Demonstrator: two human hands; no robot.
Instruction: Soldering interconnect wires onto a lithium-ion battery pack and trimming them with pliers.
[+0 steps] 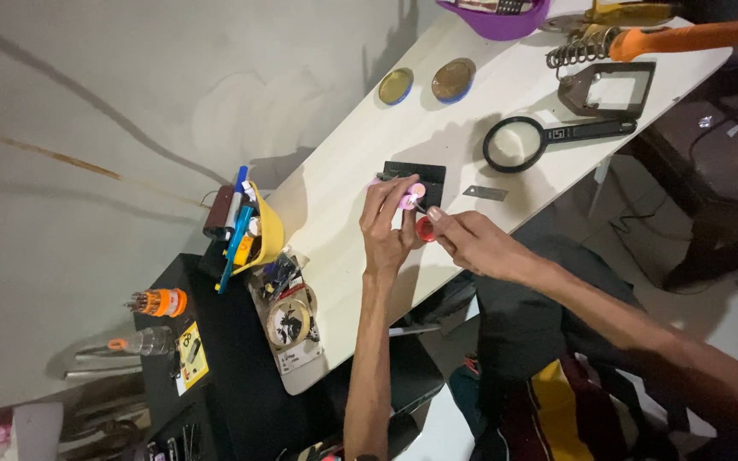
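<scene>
Forearms come in from the bottom edge, both hands meeting mid-table. Left hand (389,224) has its fingers curled together, pinching a small pink part (409,195) at the fingertips. Right hand (470,242) has thumb and forefinger pressed on a red-handled screwdriver (424,227), thin tip angled up into the pink part. Hard to tell what the part is, too small and partly hidden by fingers. It sits just over the near edge of a black square pad (420,175) lying on the white table (343,188).

Left of the hands: a yellow holder (266,230) with blue pens at the table edge, a clear tray (292,329) of bits below it, an orange bit set (160,301) on the dark surface further left.

Just past the pad: a small metal blade (484,193), then a black magnifying glass (523,141).

Further out: two round tins (424,83) side by side, a grey metal stand (606,90), an orange-handled soldering iron (676,38) resting in a coil holder, a purple bowl (495,19) at the far edge.
</scene>
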